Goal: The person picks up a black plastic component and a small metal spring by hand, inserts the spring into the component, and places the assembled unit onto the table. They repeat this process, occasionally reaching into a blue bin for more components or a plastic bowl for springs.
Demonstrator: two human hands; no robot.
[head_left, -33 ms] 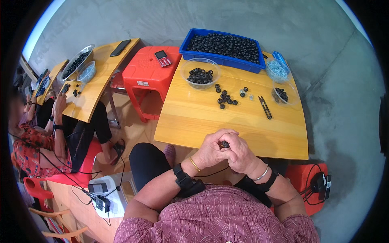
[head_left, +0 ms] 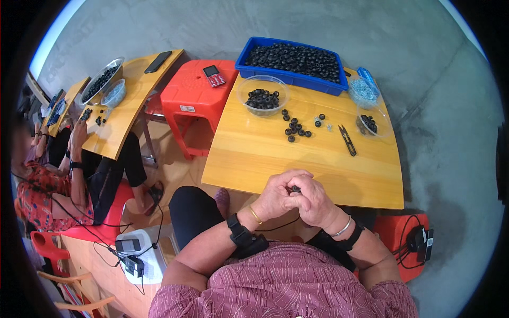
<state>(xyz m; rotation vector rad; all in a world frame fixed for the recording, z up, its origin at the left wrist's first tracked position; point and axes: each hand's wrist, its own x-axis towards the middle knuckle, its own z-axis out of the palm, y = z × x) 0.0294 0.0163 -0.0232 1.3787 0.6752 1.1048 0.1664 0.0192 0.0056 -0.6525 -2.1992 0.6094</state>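
Note:
My left hand (head_left: 275,197) and my right hand (head_left: 319,205) meet just in front of the table's near edge, fingers bent and pressed together. Between them a small black bead (head_left: 295,188) peeks out, gripped by the fingers of both hands; the rest of it is covered. Beyond the hands, several loose black beads (head_left: 298,130) lie on the wooden table (head_left: 249,164). A few small pale clear pieces (head_left: 329,127) lie to their right. Black thread snips (head_left: 347,140) rest there too, their tips pointing away from me.
At the table's far side stands a blue tray (head_left: 241,69) full of black beads. Clear bowls of black beads stand left (head_left: 265,111) and right (head_left: 389,127), near a tub of light-blue pieces (head_left: 363,95). A red stool (head_left: 185,87) bears a phone (head_left: 214,77). Another person (head_left: 55,185) works at left.

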